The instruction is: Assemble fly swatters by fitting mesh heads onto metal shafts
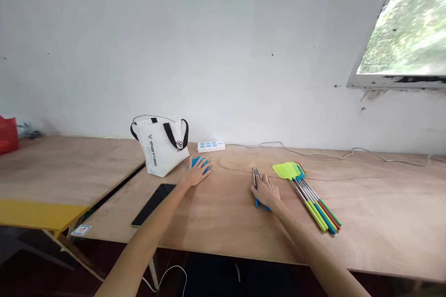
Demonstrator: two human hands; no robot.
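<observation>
My left hand (196,175) lies with its fingers spread over a flat blue item (195,161), possibly a cloth; much of it is hidden under the palm. Farther right, my right hand (268,191) is closed around a pair of pliers (257,202) with blue handles, which lies on the wooden table (223,222). The metal jaws point toward the wall. Just right of that hand is a bunch of fly swatters (285,170) with telescopic metal shafts and yellow-green, blue, red and green grips.
A white tote bag (158,151) with black handles stands behind my left hand. A dark tablet or phone (153,205) lies beside my left forearm. Along the wall are a power strip (211,146) and its cable (299,152). A gap separates the left table (62,162).
</observation>
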